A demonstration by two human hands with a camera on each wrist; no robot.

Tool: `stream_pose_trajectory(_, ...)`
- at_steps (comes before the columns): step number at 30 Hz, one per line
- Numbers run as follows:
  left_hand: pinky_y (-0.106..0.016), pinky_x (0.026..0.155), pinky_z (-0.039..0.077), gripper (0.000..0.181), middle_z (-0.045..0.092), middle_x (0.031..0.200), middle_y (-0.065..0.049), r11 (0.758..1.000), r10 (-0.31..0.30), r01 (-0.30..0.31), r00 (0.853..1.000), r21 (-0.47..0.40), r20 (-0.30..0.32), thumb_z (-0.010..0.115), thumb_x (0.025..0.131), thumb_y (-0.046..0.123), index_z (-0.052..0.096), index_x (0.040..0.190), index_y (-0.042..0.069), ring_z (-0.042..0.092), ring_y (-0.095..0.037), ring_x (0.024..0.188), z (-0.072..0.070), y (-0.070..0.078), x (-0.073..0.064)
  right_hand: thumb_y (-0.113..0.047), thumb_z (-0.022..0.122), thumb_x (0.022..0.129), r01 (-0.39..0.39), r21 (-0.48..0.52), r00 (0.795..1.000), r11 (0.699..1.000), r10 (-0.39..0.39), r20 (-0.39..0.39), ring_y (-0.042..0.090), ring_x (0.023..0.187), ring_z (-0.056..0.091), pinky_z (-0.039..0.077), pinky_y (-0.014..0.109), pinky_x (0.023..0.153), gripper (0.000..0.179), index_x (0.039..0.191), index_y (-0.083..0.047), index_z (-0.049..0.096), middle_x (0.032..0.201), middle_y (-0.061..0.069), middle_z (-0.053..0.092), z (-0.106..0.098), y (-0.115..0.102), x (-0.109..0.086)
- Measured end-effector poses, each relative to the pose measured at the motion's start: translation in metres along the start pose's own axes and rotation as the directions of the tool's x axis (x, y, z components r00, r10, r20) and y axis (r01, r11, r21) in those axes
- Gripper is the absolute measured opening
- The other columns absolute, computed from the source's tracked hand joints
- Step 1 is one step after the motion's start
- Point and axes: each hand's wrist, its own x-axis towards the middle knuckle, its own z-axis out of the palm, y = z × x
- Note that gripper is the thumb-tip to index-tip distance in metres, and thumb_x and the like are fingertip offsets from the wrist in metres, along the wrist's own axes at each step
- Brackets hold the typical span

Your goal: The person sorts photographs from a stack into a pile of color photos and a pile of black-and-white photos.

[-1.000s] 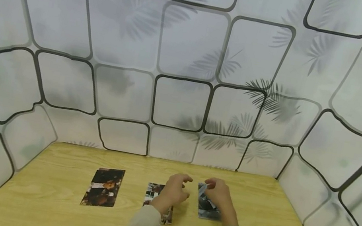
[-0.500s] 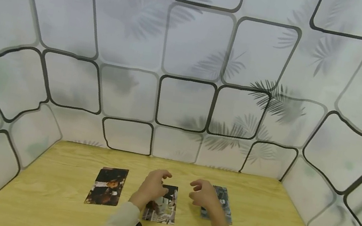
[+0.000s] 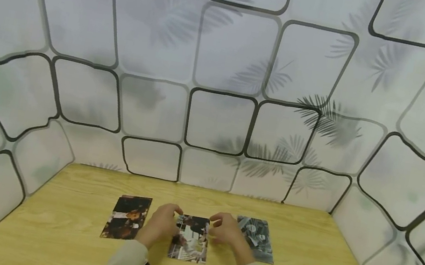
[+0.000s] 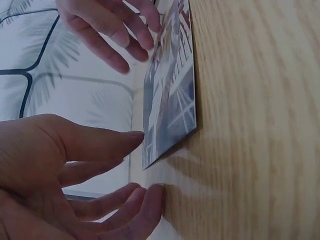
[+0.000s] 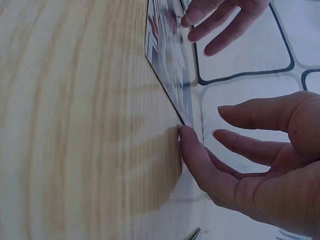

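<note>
Between my two hands lies a colour photo print [image 3: 190,242], flat on the wooden table. My left hand [image 3: 162,222] is at its left edge with fingers relaxed; in the left wrist view the thumb tip [image 4: 134,140] reaches the edge of the print [image 4: 172,95], and the other fingers sit apart from it. My right hand [image 3: 226,229] is at the right edge. In the right wrist view one fingertip [image 5: 187,134] meets the print's corner, while the thumb and other fingers stay spread away from it. Neither hand pinches the print.
A dark colour photo print [image 3: 126,218] lies to the left on the wooden table [image 3: 66,211]. To the right lies a black-and-white photo print [image 3: 256,239], partly behind my right forearm. A patterned curtain [image 3: 219,119] encloses the table's back and sides.
My right hand has left the black-and-white print and moved left to the middle one. My left hand has moved left, off the middle print to its left edge, uncovering it.
</note>
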Motion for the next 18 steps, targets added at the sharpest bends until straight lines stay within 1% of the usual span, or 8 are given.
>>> stream_pose_trajectory(2, -0.042, 0.071, 0.053, 0.050, 0.068, 0.121, -0.025, 1.000, -0.001, 0.001, 1.000, 0.002, -0.004, 0.079, 0.077, -0.009, 0.066, 0.125, -0.002, 0.064, -0.032, 0.093, 0.000, -0.001, -0.002, 0.008, 0.069, 0.087, -0.010, 0.031, 1.000, 0.999, 0.009, 0.020, 0.030, 0.094, 0.069, 0.065, 0.041, 0.071, 0.041, 0.127, 0.009, 0.063, 0.120, 0.029, 0.062, 0.003, -0.002, -0.001)
stream_pose_trajectory(4, -0.043, 0.072, 0.054, 0.049, 0.068, 0.117, -0.024, 1.000, 0.008, -0.008, 1.000, 0.005, -0.013, 0.079, 0.077, -0.009, 0.066, 0.123, -0.002, 0.064, -0.032, 0.092, -0.001, -0.001, -0.005, 0.008, 0.069, 0.087, -0.018, 0.049, 0.999, 0.999, 0.016, 0.042, 0.031, 0.097, 0.069, 0.065, 0.041, 0.072, 0.041, 0.128, 0.010, 0.063, 0.121, 0.030, 0.062, 0.005, -0.004, -0.002)
stream_pose_trajectory(7, -0.040, 0.067, 0.052, 0.049, 0.069, 0.114, -0.025, 1.000, 0.015, -0.015, 0.999, -0.011, -0.035, 0.075, 0.075, -0.012, 0.068, 0.122, -0.001, 0.064, -0.031, 0.091, -0.001, -0.004, -0.006, 0.008, 0.068, 0.088, -0.031, 0.066, 0.998, 0.997, 0.027, 0.064, 0.032, 0.101, 0.067, 0.064, 0.043, 0.073, 0.041, 0.129, 0.009, 0.062, 0.124, 0.031, 0.060, 0.008, -0.008, -0.003)
stream_pose_trajectory(10, -0.035, 0.061, 0.044, 0.051, 0.070, 0.113, -0.026, 0.999, 0.004, -0.006, 0.999, -0.052, -0.043, 0.069, 0.074, -0.015, 0.069, 0.122, 0.001, 0.062, -0.030, 0.087, -0.003, -0.007, -0.007, 0.008, 0.067, 0.088, -0.031, 0.061, 0.998, 0.998, 0.027, 0.061, 0.031, 0.100, 0.067, 0.064, 0.042, 0.073, 0.041, 0.128, 0.009, 0.062, 0.123, 0.030, 0.061, 0.011, -0.010, -0.005)
stream_pose_trajectory(11, -0.034, 0.060, 0.043, 0.052, 0.069, 0.115, -0.026, 0.997, -0.003, 0.000, 0.999, -0.074, -0.044, 0.067, 0.074, -0.016, 0.069, 0.123, 0.001, 0.063, -0.030, 0.089, -0.003, -0.009, -0.008, 0.009, 0.067, 0.088, -0.030, 0.067, 0.998, 0.997, 0.026, 0.060, 0.030, 0.099, 0.067, 0.064, 0.042, 0.073, 0.040, 0.128, 0.009, 0.062, 0.122, 0.030, 0.061, 0.012, -0.010, -0.005)
stream_pose_trajectory(13, -0.033, 0.061, 0.046, 0.052, 0.069, 0.116, -0.026, 0.995, -0.001, -0.003, 0.999, -0.095, -0.049, 0.067, 0.074, -0.016, 0.070, 0.122, 0.002, 0.067, -0.033, 0.095, -0.004, -0.011, -0.008, 0.009, 0.067, 0.087, -0.010, 0.055, 0.999, 0.998, 0.007, 0.048, 0.029, 0.097, 0.067, 0.064, 0.041, 0.071, 0.039, 0.126, 0.010, 0.063, 0.120, 0.029, 0.062, 0.013, -0.011, -0.006)
stream_pose_trajectory(16, -0.035, 0.064, 0.052, 0.050, 0.070, 0.116, -0.024, 0.993, 0.004, -0.012, 0.998, -0.120, -0.063, 0.067, 0.072, -0.017, 0.071, 0.119, 0.002, 0.069, -0.037, 0.102, -0.007, -0.014, -0.008, 0.010, 0.066, 0.085, 0.014, 0.046, 0.999, 0.999, -0.016, 0.043, 0.028, 0.095, 0.067, 0.064, 0.039, 0.070, 0.038, 0.123, 0.011, 0.064, 0.117, 0.028, 0.063, 0.016, -0.012, -0.007)
stream_pose_trajectory(18, -0.036, 0.067, 0.054, 0.049, 0.070, 0.116, -0.023, 0.992, 0.003, -0.013, 0.997, -0.127, -0.074, 0.067, 0.072, -0.017, 0.072, 0.116, 0.003, 0.069, -0.037, 0.103, -0.008, -0.017, -0.008, 0.010, 0.066, 0.085, 0.036, 0.037, 0.998, 0.999, -0.037, 0.046, 0.028, 0.096, 0.066, 0.063, 0.039, 0.070, 0.037, 0.122, 0.013, 0.064, 0.117, 0.028, 0.063, 0.018, -0.012, -0.007)
